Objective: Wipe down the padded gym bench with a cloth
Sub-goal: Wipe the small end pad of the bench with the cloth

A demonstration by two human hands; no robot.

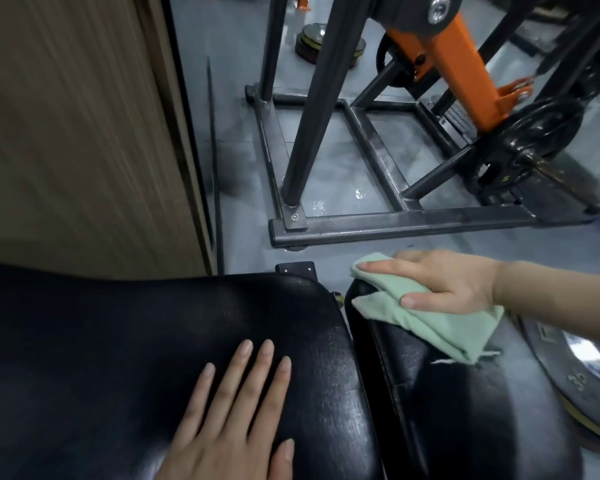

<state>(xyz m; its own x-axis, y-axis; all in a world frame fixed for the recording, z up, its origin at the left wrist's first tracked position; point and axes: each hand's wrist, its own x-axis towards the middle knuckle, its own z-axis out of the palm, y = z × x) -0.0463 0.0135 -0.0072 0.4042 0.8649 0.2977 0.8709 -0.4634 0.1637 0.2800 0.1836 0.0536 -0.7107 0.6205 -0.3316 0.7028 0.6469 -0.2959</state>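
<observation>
A wood-grain wall panel (77, 133) is filling the upper left, its dark edge meeting a grey floor (243, 209). A black steel machine frame (378, 226) is standing on that floor, with an upright post (316, 109) bolted to its base bar. An orange arm (465, 67) is slanting down toward a black weight plate (534, 133) mounted at the right. Further back, a stack of plates (312, 39) is lying on the floor. At the lower right edge, a large grey plate (575, 375) is lying flat.
</observation>
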